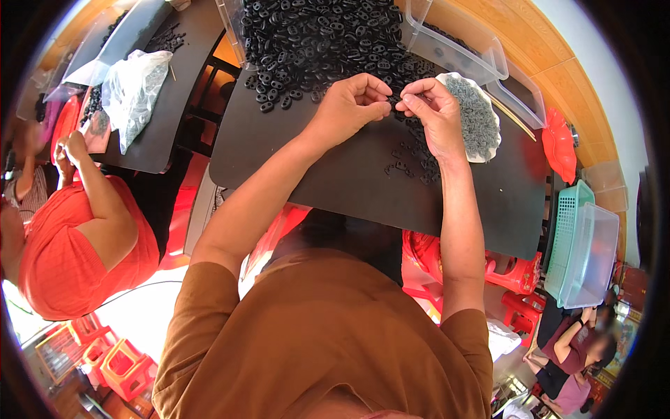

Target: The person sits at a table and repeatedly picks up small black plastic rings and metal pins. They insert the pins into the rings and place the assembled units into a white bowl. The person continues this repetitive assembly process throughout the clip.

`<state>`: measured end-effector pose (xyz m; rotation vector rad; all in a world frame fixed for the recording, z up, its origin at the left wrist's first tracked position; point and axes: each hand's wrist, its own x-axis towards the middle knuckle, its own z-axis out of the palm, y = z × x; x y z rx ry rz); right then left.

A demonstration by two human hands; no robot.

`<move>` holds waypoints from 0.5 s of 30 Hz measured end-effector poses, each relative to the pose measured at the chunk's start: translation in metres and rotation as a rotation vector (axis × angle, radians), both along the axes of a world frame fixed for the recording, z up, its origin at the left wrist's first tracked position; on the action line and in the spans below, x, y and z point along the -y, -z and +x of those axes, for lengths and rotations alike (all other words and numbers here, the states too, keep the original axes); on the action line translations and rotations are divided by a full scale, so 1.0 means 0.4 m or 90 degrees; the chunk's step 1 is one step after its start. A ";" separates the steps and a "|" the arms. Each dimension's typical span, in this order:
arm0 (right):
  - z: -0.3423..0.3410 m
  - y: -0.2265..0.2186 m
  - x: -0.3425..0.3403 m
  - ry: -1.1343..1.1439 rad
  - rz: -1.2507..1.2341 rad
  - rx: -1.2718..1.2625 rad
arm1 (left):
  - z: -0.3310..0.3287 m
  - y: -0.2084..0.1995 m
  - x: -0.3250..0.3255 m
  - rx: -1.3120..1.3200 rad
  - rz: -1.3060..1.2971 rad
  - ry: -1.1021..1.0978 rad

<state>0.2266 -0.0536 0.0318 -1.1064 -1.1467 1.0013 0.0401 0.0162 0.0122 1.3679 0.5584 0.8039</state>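
Black oval pieces (314,42) are heaped on the desk (335,174) just past the hands, mostly dead ahead and a bit left, long axes pointed every which way. The left hand (354,105) is placed nearer the heap, the right hand (436,115) nearer the white-rimmed dish (453,76). Thumbs and fingertips are held close together on both; whether anything's pinched, can't tell tbh. Grey bits (476,115) are piled in the dish, and some dark stuff (443,33) can be seen in the clear bin (481,59).

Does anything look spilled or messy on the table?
Maybe: small black pieces lie scattered on the dark table near the right hand. They look strewn because the gray pieces beyond are gathered in one pile.
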 end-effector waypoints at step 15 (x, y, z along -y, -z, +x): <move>0.007 0.011 -0.001 0.016 0.036 0.033 | -0.001 -0.007 0.005 -0.039 0.024 0.011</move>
